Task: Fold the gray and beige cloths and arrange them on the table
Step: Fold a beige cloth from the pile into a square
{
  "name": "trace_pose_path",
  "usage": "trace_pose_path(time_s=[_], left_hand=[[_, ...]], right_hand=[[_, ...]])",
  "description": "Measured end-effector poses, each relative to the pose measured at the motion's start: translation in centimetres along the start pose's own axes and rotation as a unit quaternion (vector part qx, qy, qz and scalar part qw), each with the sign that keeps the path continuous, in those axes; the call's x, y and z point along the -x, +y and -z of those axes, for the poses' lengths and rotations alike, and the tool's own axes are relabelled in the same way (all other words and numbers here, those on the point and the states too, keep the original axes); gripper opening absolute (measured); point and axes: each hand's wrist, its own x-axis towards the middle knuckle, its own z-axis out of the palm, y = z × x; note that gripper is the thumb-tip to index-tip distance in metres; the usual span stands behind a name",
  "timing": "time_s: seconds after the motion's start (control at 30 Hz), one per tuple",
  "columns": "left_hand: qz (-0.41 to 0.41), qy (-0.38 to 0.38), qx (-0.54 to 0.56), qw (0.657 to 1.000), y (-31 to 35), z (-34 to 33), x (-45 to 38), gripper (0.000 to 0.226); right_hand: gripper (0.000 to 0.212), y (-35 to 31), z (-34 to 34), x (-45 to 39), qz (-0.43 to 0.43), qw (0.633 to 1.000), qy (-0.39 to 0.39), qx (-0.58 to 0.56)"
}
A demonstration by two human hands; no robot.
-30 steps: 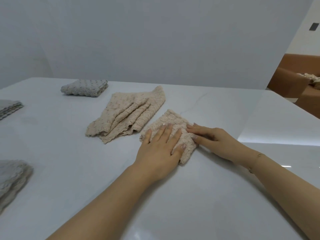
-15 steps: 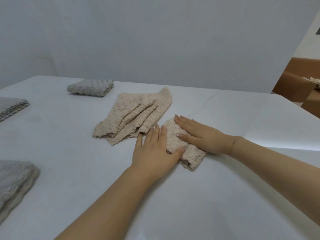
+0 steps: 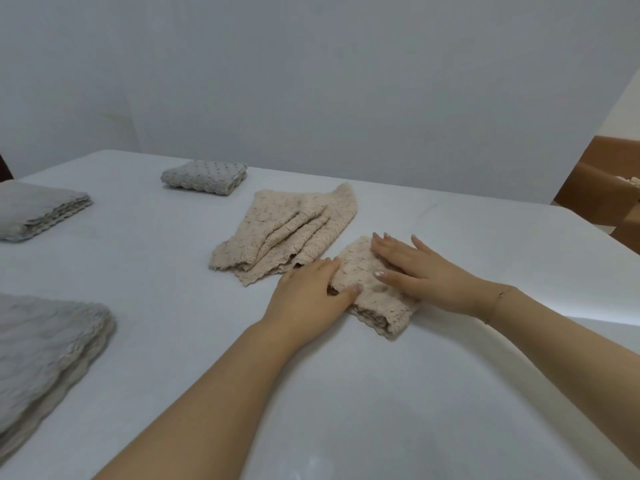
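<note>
— Where was the folded beige cloth?
— Under both my hands. My right hand lay flat on top; my left hand curled round its left edge.
— Other cloths?
— Loose beige cloth just beyond my left hand.

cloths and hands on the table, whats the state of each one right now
small beige cloth: folded, pressed under both hands
left hand: fingers curled against the cloth's left edge, thumb on top
right hand: flat on top, fingers straight
beige cloth pile: loosely fanned, not neatly folded
far gray cloth: folded
left gray cloth: folded, partly out of view
near gray cloth: folded layers, partly out of view
</note>
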Motion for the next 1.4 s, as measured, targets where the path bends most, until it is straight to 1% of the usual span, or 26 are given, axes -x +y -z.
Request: trace_pose_path(time_s=[0.07,0.13,0.2,0.27,0.33,0.37,0.4,0.43,0.47,0.5,0.53,0.57,0.6,0.63,0.67,0.73,0.77,0.83,0.87,0.93,1.03,1.1,1.2,1.27,1.33,1.4], left_hand=[[-0.001,0.015,0.017,1.0,-0.3,0.2,-0.1,0.052],[-0.005,0.017,0.015,1.0,-0.2,0.2,0.0,0.049],[-0.009,0.022,0.007,1.0,-0.1,0.1,0.1,0.045],[-0.008,0.031,0.013,0.999,-0.1,0.0,0.1,0.043],[-0.002,0.044,0.027,0.999,-0.2,-0.1,0.0,0.045],[0.002,0.048,0.038,0.998,-0.2,-0.1,0.0,0.047],[0.01,0.05,0.051,0.997,-0.3,-0.2,0.0,0.049],[0.015,0.052,0.063,0.997,-0.3,-0.2,0.0,0.051],[0.02,0.055,0.075,0.995,-0.3,-0.2,0.0,0.051],[0.028,0.058,0.088,0.994,-0.3,-0.1,0.0,0.051],[0.032,0.064,0.101,0.992,-0.3,-0.1,-0.1,0.049],[0.038,0.074,0.116,0.99,-0.3,0.0,-0.1,0.047],[0.049,0.086,0.135,0.986,-0.2,-0.1,-0.1,0.044],[0.06,0.098,0.155,0.981,-0.1,-0.1,-0.1,0.041],[0.073,0.107,0.171,0.977,-0.1,-0.1,-0.1,0.039],[0.087,0.111,0.172,0.975,0.0,-0.2,-0.1,0.037],[0.09,0.106,0.162,0.977,0.0,-0.2,-0.1,0.037],[0.09,0.094,0.14,0.982,0.1,-0.3,-0.2,0.033],[0.086,0.086,0.129,0.984,0.1,-0.2,-0.2,0.029],[0.081,0.067,0.109,0.989,0.2,-0.1,-0.2,0.032],[0.091,0.04,0.105,0.99,0.2,0.0,-0.4,0.028],[0.103,0.04,0.118,0.987,0.3,-0.1,-0.4,0.026],[0.103,0.078,0.194,0.973,0.8,-0.5,-0.3,0.028],[0.093,0.108,0.277,0.95,1.3,-0.8,-0.4,0.029],[0.085,0.138,0.34,0.926,1.6,-1.3,-0.9,0.03],[0.083,0.156,0.377,0.909,2.0,-1.9,-1.8,0.03]], right_hand=[[0.091,-0.3,-0.6,1.1,-0.001,1.0,-0.019,0.002],[0.088,-0.5,-1.7,1.9,-0.002,0.999,-0.033,0.043],[0.084,-0.5,-2.6,2.1,0.0,0.997,-0.023,0.068],[0.083,-0.4,-2.9,2.0,-0.001,0.998,-0.014,0.067],[0.086,-0.4,-2.8,1.8,-0.003,0.999,-0.014,0.048],[0.089,-0.6,-2.6,1.8,-0.011,1.0,-0.016,0.016],[0.089,-0.8,-2.2,1.9,-0.022,0.998,-0.017,-0.051],[0.086,-0.9,-1.7,2.2,-0.039,0.989,0.001,-0.143],[0.078,-1.2,-1.0,2.6,-0.059,0.97,0.038,-0.233],[0.068,-1.3,-0.5,2.9,-0.08,0.949,0.093,-0.291],[0.057,-1.1,0.1,3.2,-0.103,0.937,0.163,-0.293],[0.048,-0.7,0.7,3.5,-0.13,0.934,0.221,-0.25],[0.045,-0.3,1.1,3.8,-0.161,0.934,0.254,-0.194],[0.047,0.3,1.3,3.9,-0.194,0.937,0.256,-0.139],[0.053,0.6,1.4,4.1,-0.228,0.94,0.232,-0.1],[0.063,1.0,1.0,4.3,-0.285,0.942,0.159,-0.083],[0.064,0.9,0.7,4.3,-0.301,0.939,0.13,-0.105],[0.06,0.4,0.3,4.3,-0.309,0.93,0.097,-0.172],[0.057,-0.1,0.3,4.1,-0.303,0.927,0.091,-0.203],[0.045,-0.6,0.3,3.6,-0.282,0.915,0.097,-0.273],[0.029,-0.7,0.2,3.0,-0.258,0.875,0.121,-0.392],[0.018,-0.7,0.2,2.8,-0.218,0.844,0.13,-0.472],[0.004,-1.2,0.3,2.7,-0.18,0.767,0.113,-0.606],[0.02,-1.0,-0.1,2.4,-0.179,0.71,0.106,-0.673],[0.022,-0.5,-0.6,1.8,-0.182,0.665,0.129,-0.713],[0.028,0.3,-0.4,1.1,-0.185,0.646,0.168,-0.721]])
